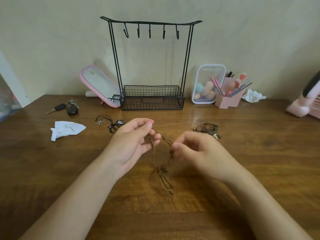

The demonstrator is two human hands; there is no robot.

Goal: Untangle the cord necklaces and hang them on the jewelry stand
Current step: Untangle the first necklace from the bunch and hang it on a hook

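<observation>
The left grip is palm-up just left of the middle of the worktop, thumb and fingers pinching a brown cord necklace; the right grip, at 3 o'clock from it and a little blurred, has its fingers curled and pinches the same cord at their tips; a short span of cord runs between the two, and from it strands drop toward 6 o'clock to a knotted bunch, with loose ends trailing on toward 5 o'clock; whether that bunch rests on the wood I cannot tell.

At 12 o'clock from the hands stands the black wire jewelry stand against the wall, its five hooks bare and a mesh basket at its foot; at 10 o'clock, near the left wrist, lies a heap of black cord necklaces, one with a flower pendant; at 2 o'clock lies a heap of brown cords, apart from both hands.

Farther toward 10 o'clock are a white tissue and a set of keys; a pink-framed mirror leans just beside the stand at its 9 o'clock; at the stand's 3 o'clock sit a clear box of sponges, a pink brush holder touching it, and a crumpled tissue.
</observation>
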